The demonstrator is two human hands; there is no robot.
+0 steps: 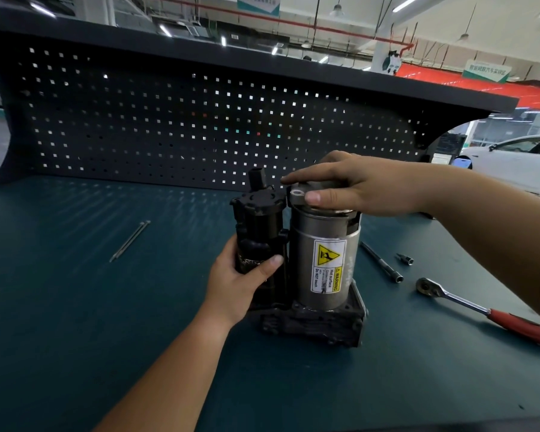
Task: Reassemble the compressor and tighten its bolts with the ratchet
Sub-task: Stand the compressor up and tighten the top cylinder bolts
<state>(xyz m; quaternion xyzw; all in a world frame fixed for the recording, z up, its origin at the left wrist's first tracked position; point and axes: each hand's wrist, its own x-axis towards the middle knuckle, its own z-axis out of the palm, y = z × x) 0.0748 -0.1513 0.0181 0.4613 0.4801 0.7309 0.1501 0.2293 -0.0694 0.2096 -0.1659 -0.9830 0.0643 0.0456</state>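
Standing upright on its dark base near the middle of the green counter (75,307): the compressor (309,319), a black plastic body (259,219) on the left and a silver cylinder (321,241) on the right, the 2 touching side by side. A yellow warning label (328,265) on the cylinder faces the camera. The left hand (240,282) enters the view from below. Its grip is closed round the lower part of the black body, thumb across the front, fingers wrapped behind and out of sight. The right hand (356,185) enters from the right and lies over the grey metal cap (298,194) on top of the cylinder. Its index finger is straight across the far side of the cap and its thumb is pressed on the near edge, beside an open bolt hole. The other fingers are hidden behind the hand, so I cannot tell whether this grip clasps the cap or only presses on it. The ratchet (480,310), red-handled, lies flat on the counter to the right of the compressor, head toward it, untouched. Between the ratchet head and the compressor are a slim extension bar (382,261) and, just beside it, a small socket (405,258). 2 long thin bolts (130,241) lie together, parallel, well to the left of the compressor and apart from both hands. A black pegboard (169,120) stands along the back of the counter under a dark shelf (262,60). A white car (518,163) shows in the background at right.
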